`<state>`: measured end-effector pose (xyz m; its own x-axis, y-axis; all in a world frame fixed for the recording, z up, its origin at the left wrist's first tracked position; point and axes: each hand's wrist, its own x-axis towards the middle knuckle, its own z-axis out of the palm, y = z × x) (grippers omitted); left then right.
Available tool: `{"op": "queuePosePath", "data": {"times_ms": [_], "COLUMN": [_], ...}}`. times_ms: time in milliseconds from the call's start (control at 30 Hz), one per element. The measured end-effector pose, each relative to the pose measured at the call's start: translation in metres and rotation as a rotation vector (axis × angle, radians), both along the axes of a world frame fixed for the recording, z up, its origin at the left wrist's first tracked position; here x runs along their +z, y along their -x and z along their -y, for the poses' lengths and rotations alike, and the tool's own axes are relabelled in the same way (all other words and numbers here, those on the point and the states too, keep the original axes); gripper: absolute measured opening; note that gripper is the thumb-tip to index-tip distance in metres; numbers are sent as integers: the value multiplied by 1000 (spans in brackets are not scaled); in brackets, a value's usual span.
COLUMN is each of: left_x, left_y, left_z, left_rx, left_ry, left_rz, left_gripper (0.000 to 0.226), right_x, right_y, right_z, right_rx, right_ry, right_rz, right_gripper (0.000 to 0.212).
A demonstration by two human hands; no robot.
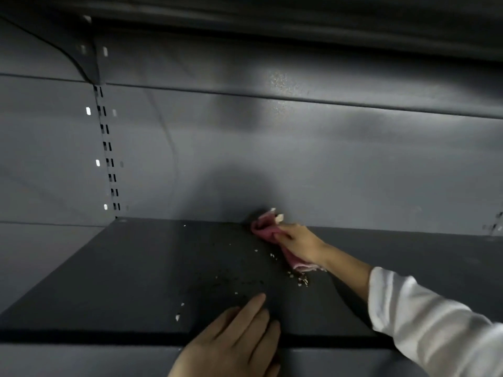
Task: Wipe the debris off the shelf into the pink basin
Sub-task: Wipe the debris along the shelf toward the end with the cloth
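A dark grey metal shelf (136, 281) runs across the lower half of the head view. Pale crumbs of debris (299, 280) lie scattered over its middle, with a few more crumbs (178, 317) near the front edge. My right hand (299, 244) reaches to the back of the shelf and presses a crumpled pink cloth (265, 229) against the corner where shelf meets back wall. My left hand (236, 338) rests flat on the shelf's front edge, fingers together, holding nothing. The pink basin is not in view.
The grey back panel (299, 159) rises behind the shelf. A slotted upright (107, 148) stands at the left. Another shelf (272, 12) hangs overhead. A lower ledge (81, 360) runs along the front.
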<state>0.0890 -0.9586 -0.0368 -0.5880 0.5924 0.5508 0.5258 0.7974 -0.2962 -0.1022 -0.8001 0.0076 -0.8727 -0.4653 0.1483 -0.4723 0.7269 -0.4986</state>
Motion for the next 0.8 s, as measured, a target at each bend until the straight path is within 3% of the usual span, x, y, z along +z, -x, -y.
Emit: {"op": "queuePosePath", "data": {"times_ms": [67,167,300,367,433,500,567,800], "left_x": [1,2,6,6,7,7,5,4], "left_y": [-1,-2,-4,-6,-9,-11,-13,-13], "left_z": [0,0,8,14,23,35,40,37], "left_rx": [22,-10,-42,-32,-18,-20,-27,-52], "left_ry": [-14,2,4,-19,-43,-49,-47,-1], "left_rz": [-11,-77,-90,-85,-84,-77,-77,-86], "left_gripper": [71,69,54,61,65,63,61,63], "right_x": [1,8,31,40,38,24,8,0], "right_y": [-8,-23,-41,-52,-65,-71,-73,-96], "right_z": [5,0,-59,-106,-154,-194,-212,-109], "right_rx": [61,88,-62,-106,-267,-506,-618,-555], "right_ry": [31,185,415,432,374,189,48,-50], "right_rz": [40,99,101,85,42,-40,9,31], "right_gripper": [26,23,26,32,33,31,32,38]}}
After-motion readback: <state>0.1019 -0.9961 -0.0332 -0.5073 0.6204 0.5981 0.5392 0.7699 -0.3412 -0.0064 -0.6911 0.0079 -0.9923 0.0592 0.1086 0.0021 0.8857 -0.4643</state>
